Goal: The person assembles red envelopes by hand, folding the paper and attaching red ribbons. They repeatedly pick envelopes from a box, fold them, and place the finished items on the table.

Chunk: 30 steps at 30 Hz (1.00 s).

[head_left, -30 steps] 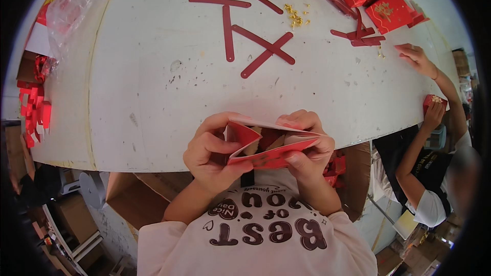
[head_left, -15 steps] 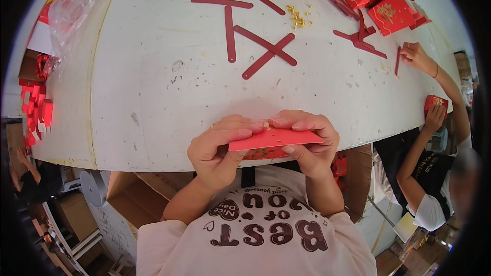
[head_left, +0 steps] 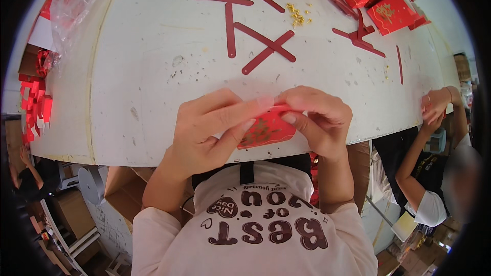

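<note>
Between my hands, over the table's near edge, is a small red gift box (head_left: 268,132) with gold decoration on its face. My left hand (head_left: 212,122) grips its left side, thumb against the front and fingers over the top. On the other side my right hand (head_left: 319,117) pinches the upper right corner between thumb and fingers. The box's top edge is partly hidden by my fingers. Beyond my hands, two dark red strips (head_left: 268,51) lie crossed, beside an upright strip (head_left: 230,30).
More strips (head_left: 222,0) and a scatter of gold fasteners (head_left: 296,15) lie farther back on the white table (head_left: 143,71). Red boxes (head_left: 391,13) are heaped at the far right. At right, a co-worker's hands (head_left: 434,105) are together. Plastic wrap (head_left: 76,15) lies far left.
The box's flat top panel has folded down, and its decorated front now shows. Both my hands have risen slightly. The co-worker's far hand has left a strip and joined the other hand.
</note>
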Available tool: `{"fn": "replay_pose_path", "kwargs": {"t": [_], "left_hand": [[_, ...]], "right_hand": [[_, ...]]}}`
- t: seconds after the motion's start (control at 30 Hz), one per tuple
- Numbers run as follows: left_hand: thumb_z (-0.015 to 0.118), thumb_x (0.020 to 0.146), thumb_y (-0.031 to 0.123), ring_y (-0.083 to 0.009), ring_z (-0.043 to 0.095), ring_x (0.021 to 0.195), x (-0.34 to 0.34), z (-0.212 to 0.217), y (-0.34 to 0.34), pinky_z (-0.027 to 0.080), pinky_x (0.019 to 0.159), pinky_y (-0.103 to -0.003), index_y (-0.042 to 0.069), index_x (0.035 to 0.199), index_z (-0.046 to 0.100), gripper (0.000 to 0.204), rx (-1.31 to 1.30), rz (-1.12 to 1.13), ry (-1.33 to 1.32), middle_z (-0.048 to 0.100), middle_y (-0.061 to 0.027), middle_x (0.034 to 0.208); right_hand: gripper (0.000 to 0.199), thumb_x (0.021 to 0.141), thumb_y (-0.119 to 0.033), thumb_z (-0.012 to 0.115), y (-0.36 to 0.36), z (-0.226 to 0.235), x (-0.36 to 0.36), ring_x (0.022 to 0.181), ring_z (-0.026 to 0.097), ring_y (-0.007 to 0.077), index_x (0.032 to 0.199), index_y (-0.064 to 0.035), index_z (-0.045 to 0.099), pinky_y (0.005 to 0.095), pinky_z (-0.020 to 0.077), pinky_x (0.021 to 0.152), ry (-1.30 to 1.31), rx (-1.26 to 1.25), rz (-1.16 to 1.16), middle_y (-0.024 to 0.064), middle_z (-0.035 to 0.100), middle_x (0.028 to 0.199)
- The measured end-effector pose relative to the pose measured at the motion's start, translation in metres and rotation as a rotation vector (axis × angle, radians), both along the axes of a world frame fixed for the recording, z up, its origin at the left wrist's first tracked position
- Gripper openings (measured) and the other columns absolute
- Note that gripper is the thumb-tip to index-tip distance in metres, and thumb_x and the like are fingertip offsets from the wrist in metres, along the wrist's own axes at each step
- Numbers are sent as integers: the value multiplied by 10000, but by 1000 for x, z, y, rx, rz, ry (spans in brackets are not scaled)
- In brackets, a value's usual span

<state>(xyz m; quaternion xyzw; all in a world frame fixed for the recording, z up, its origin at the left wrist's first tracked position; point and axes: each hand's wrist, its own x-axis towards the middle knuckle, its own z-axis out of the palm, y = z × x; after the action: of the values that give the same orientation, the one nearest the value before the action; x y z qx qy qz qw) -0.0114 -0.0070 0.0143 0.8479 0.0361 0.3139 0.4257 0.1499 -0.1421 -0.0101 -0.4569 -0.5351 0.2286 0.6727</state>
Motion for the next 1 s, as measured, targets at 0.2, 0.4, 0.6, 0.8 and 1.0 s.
{"fn": "replay_pose_path", "kwargs": {"t": [0.2, 0.4, 0.6, 0.8, 1.0], "left_hand": [[555, 596, -127, -207, 634, 680, 5, -20, 12, 504, 561, -256, 58, 897, 714, 387, 176, -92, -240, 641, -101, 919], [592, 632, -135, -205, 647, 724, 5, -15, -10, 521, 603, -274, 44, 890, 694, 331, 151, 26, -228, 645, -119, 948], [687, 704, -114, -168, 623, 796, 2, -11, -33, 499, 697, -261, -17, 884, 651, 208, -486, 93, -108, 645, -111, 902], [687, 675, -112, -200, 608, 754, -3, -13, -26, 490, 678, -273, -3, 867, 661, 223, -143, 183, -142, 638, -106, 844], [671, 692, -114, -184, 604, 748, 0, -13, -20, 491, 657, -265, -8, 882, 662, 218, -216, 166, -110, 630, -100, 867]], "right_hand": [[194, 698, 101, 657, 2, -6, 9, 845, 662, 259, 858, -9, 643, 314, 527, 716, -137, 77, 83, 177, 659, 1008], [394, 789, 66, 669, -5, -2, -15, 909, 651, 218, 1061, -11, 395, 316, 524, 778, 138, 22, -14, 190, 645, 1024], [332, 782, 66, 678, -7, 5, -18, 944, 637, 192, 1059, -7, 511, 302, 506, 815, 155, -7, 4, 148, 671, 963], [188, 757, -128, 707, 13, 17, 66, 765, 638, 190, 917, -32, 690, 324, 489, 734, -387, -583, -368, 90, 661, 852], [152, 756, -89, 697, 67, 9, 71, 713, 617, 220, 843, 25, 650, 295, 482, 665, -769, -1001, -352, 119, 659, 782]]}}
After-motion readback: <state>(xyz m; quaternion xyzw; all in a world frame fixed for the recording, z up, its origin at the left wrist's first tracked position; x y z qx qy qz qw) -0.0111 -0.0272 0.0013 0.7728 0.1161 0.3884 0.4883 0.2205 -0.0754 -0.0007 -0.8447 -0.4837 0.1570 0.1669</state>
